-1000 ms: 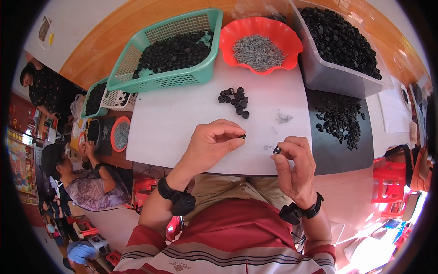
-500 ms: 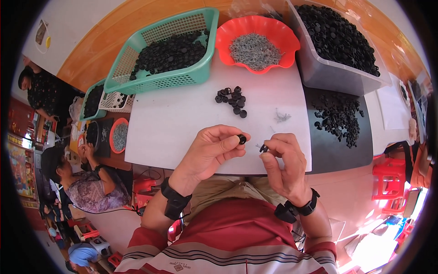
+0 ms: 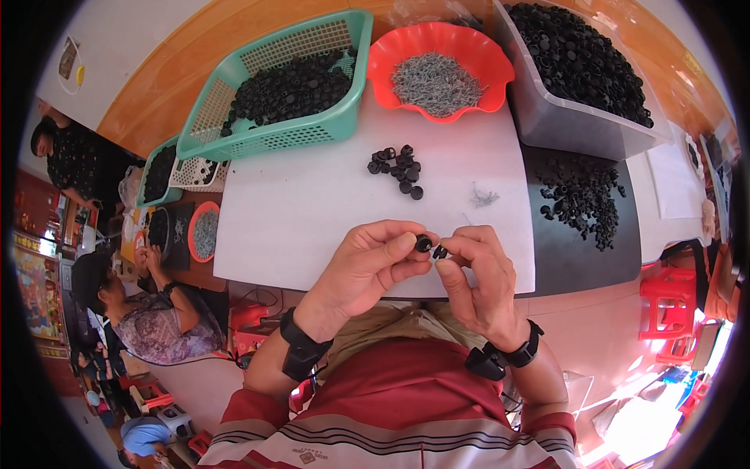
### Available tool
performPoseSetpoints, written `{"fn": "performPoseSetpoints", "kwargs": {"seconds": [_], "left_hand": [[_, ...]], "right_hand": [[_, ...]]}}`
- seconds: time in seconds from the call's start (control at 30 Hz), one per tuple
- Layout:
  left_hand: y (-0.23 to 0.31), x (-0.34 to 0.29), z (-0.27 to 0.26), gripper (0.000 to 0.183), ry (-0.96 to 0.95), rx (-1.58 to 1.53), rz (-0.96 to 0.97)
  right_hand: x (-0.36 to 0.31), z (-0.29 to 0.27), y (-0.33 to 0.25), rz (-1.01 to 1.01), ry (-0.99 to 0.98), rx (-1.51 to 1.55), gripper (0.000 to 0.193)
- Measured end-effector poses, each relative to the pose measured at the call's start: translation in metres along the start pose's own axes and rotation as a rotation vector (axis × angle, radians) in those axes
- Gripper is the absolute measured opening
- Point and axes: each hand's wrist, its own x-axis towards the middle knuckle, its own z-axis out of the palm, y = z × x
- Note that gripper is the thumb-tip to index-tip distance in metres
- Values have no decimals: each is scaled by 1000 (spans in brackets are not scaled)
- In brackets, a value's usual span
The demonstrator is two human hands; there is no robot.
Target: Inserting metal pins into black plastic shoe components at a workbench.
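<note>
Above the near part of the white work surface, my left hand pinches a round black plastic cap between thumb and fingertips, its open side facing right. Just to its right, my right hand grips a small black plastic part in its fingertips. The two pieces nearly meet; whether they touch I cannot tell. Farther back lies a small cluster of black caps. A few thin metal screws are scattered to the right of it.
At the back stand a green basket of black caps, a red scalloped bowl of screws and a grey bin of black parts. Small black parts lie heaped on a dark mat to the right. Another person works at left.
My left hand has moved slightly right and my right hand slightly left, bringing the cap and the small part close together. A screw end seen at the small part is now hard to make out.
</note>
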Motion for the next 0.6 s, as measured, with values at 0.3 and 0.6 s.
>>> {"fn": "performPoseSetpoints", "kwargs": {"seconds": [0.3,0.6], "left_hand": [[-3,-2,2,23,38,22,-5],[-5,-3,9,22,43,82,27]], "right_hand": [[2,-1,-2,40,-50,-42,27],[2,2,-2,16,8,-69,27]]}}
